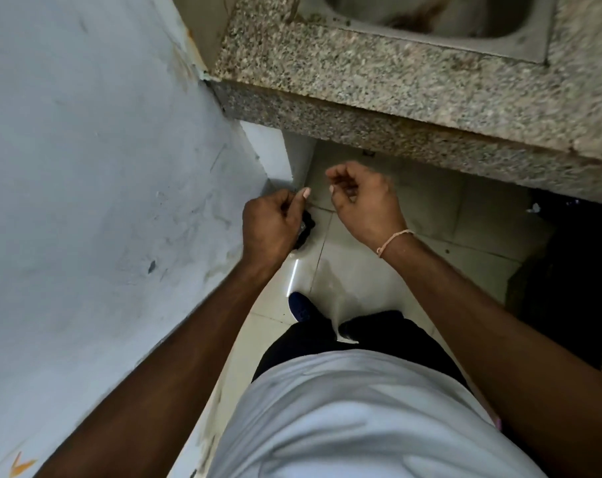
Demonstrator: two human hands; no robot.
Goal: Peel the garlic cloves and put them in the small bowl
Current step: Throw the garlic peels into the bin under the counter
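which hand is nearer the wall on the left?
Left. The left hand is curled right beside the painted wall, close to its corner edge. The right hand hangs further out over the tiled floor, below the granite counter.

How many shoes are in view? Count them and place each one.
2. One shoe is on the floor tiles below the left hand; the other shoe pokes out beside it, mostly hidden by the trousers.

Both bare forearms are reaching forward and down, the left hand (pixel 270 219) curling its fingers with the thumb pressing at the fingertips, while the right hand (pixel 363 198), just beside it, is hanging loosely curled, holding nothing visible.
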